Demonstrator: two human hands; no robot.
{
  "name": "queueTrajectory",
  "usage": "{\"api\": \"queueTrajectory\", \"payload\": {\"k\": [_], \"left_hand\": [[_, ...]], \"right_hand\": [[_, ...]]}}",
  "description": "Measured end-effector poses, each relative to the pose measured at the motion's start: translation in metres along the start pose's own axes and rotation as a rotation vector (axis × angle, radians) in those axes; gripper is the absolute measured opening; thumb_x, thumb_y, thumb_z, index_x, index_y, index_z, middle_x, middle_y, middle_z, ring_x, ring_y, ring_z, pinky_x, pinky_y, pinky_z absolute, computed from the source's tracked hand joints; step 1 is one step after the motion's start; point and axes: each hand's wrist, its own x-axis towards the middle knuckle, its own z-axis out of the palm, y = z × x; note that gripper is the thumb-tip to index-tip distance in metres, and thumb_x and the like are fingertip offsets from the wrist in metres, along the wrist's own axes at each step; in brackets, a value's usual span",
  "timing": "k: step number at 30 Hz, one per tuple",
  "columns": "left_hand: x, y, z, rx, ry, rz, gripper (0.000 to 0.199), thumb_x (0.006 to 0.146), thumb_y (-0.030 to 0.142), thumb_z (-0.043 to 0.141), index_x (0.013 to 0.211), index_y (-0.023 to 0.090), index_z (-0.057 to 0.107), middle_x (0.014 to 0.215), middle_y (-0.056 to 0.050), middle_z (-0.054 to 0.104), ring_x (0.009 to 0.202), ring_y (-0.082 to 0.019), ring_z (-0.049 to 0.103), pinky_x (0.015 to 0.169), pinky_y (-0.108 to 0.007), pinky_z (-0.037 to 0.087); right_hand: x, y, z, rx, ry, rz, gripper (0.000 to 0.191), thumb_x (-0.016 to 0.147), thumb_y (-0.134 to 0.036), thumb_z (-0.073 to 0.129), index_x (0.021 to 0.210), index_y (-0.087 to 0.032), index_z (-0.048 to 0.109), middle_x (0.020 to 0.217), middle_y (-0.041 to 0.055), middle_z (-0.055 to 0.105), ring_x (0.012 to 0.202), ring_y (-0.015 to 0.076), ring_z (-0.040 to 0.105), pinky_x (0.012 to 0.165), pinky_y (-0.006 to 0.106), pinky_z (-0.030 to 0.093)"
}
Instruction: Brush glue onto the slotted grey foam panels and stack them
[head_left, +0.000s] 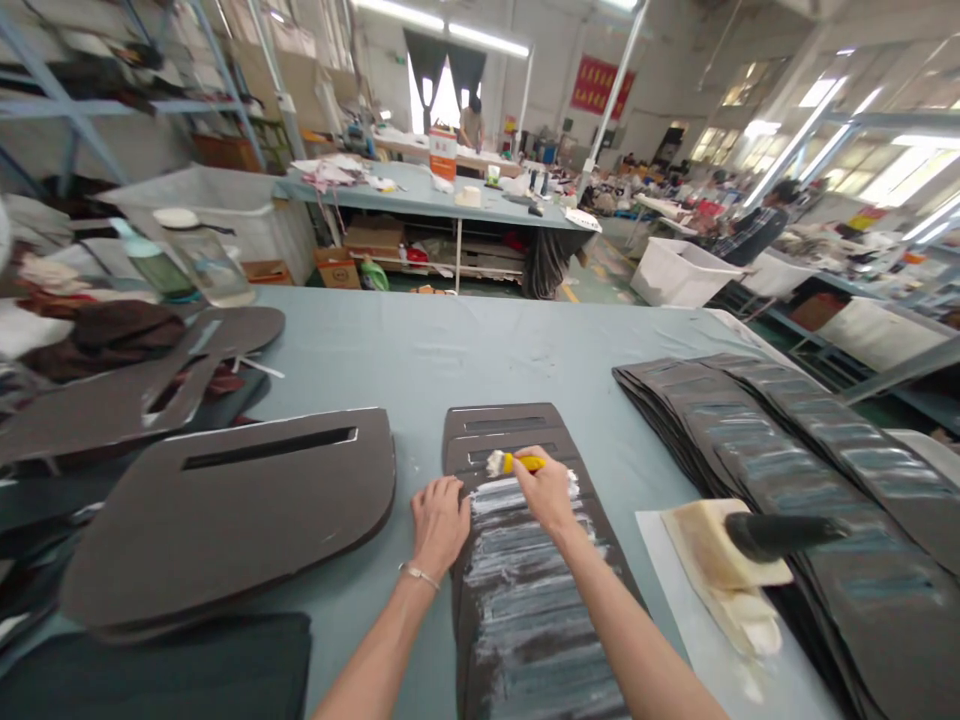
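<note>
My right hand [545,492] grips a small yellow-handled brush [529,463] whose tip is loaded with white paste. The brush is over an overlapping row of dark brown panels [517,575], streaked with white paste from the middle towards me. Two narrow slots show in the uncoated panels at the far end. On the left edge of that row lies my left hand [440,510], open, fingers stretched forward, a bracelet on its wrist. Right of the panels, a cream-coloured container [701,540] with a black, cone-shaped piece sits on a white sheet [679,600].
More paste-streaked panels [757,440] are fanned out on the right. To my left are a larger slotted panel [247,500], a dark piece [165,670] and a glass jar [206,260]. Beyond the blue table [420,340] stand another worktable [409,195] and white bins [679,272].
</note>
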Motion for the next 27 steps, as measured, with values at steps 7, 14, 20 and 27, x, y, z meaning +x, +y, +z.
{"api": "queueTrajectory", "payload": {"k": [7, 14, 20, 27], "left_hand": [[-0.003, -0.002, 0.008, 0.075, -0.011, 0.055, 0.026, 0.086, 0.017, 0.04, 0.107, 0.022, 0.055, 0.11, -0.006, 0.06, 0.107, -0.021, 0.049, 0.092, -0.038, 0.031], [0.0, -0.003, 0.008, 0.024, 0.007, 0.001, 0.024, 0.087, 0.019, 0.04, 0.103, 0.021, 0.057, 0.104, -0.007, 0.061, 0.105, -0.021, 0.049, 0.092, -0.039, 0.031], [0.016, -0.009, 0.005, -0.031, 0.041, -0.011, 0.025, 0.089, 0.018, 0.036, 0.101, 0.023, 0.058, 0.105, -0.005, 0.061, 0.105, -0.02, 0.049, 0.092, -0.038, 0.031], [0.019, -0.013, 0.007, 0.008, 0.003, 0.017, 0.026, 0.088, 0.015, 0.035, 0.096, 0.022, 0.059, 0.098, -0.005, 0.062, 0.1, -0.02, 0.051, 0.089, -0.037, 0.032]], "right_hand": [[0.009, 0.026, 0.018, -0.067, -0.056, 0.075, 0.023, 0.076, -0.033, 0.048, 0.08, -0.022, 0.068, 0.061, -0.0008, 0.063, 0.054, 0.0135, 0.054, 0.056, 0.022, 0.037], [0.03, 0.078, -0.072, -0.234, 0.044, 0.206, 0.028, 0.074, -0.037, 0.048, 0.082, -0.021, 0.069, 0.06, 0.0017, 0.064, 0.056, 0.0157, 0.057, 0.058, 0.023, 0.039], [0.032, 0.013, -0.008, 0.071, -0.037, 0.123, 0.025, 0.072, -0.037, 0.052, 0.073, -0.019, 0.07, 0.07, 0.0008, 0.067, 0.065, 0.0147, 0.058, 0.061, 0.022, 0.041], [0.045, 0.006, 0.043, 0.014, -0.101, 0.065, 0.02, 0.068, -0.026, 0.051, 0.074, -0.02, 0.069, 0.069, 0.0006, 0.067, 0.062, 0.0141, 0.057, 0.059, 0.022, 0.04]]}}
